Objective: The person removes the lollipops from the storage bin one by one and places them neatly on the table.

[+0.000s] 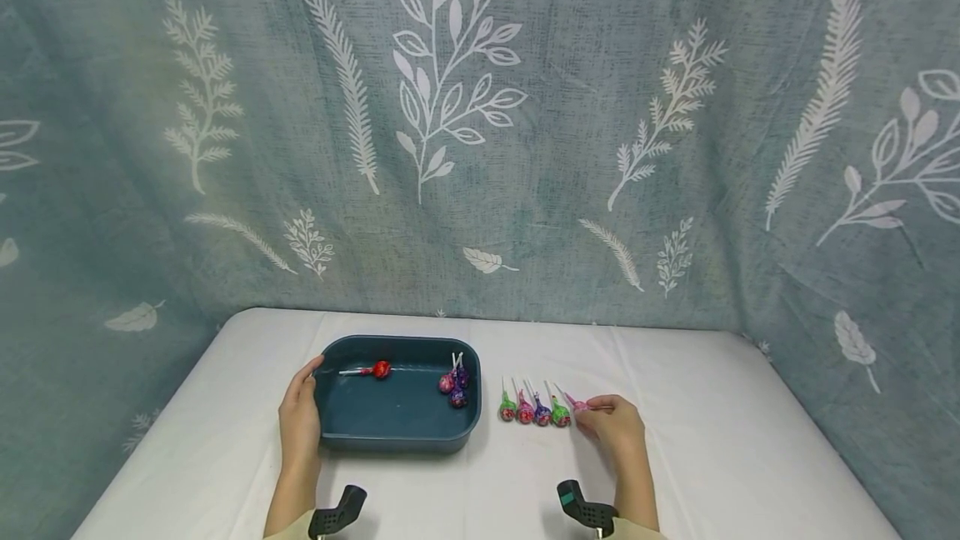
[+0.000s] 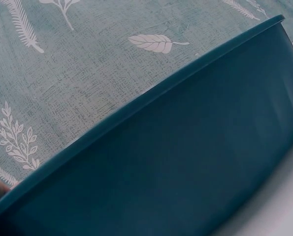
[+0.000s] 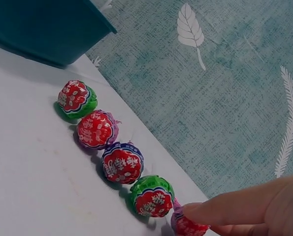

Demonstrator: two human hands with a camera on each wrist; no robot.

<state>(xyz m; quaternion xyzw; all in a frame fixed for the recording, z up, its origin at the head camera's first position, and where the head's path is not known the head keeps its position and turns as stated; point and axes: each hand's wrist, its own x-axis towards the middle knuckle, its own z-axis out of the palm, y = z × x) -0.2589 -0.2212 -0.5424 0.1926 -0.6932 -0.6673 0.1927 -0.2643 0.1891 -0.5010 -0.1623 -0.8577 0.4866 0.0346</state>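
Observation:
My left hand (image 1: 300,419) holds the left side of a dark teal tray (image 1: 390,444), fingertips at its rim; in the left wrist view the tray's wall (image 2: 176,152) hides most of the hand. At the right end of a row of lollipops, my right hand (image 1: 617,427) pinches a pink lollipop (image 1: 577,405) by its wrapped head. Beside it lie a green lollipop (image 1: 560,416), a purple lollipop (image 1: 542,416), a pink-wrapped lollipop (image 1: 524,413) and another green lollipop (image 1: 507,411), sticks pointing away. The right wrist view shows the pinched lollipop's head (image 3: 188,227) against the table.
Inside the tray, a red lollipop (image 1: 381,369) lies at the back left, stick toward the left. Pink and purple lollipops (image 1: 457,397) cluster along its right side. A white cloth covers the table (image 1: 720,440); a patterned curtain (image 1: 525,232) hangs behind.

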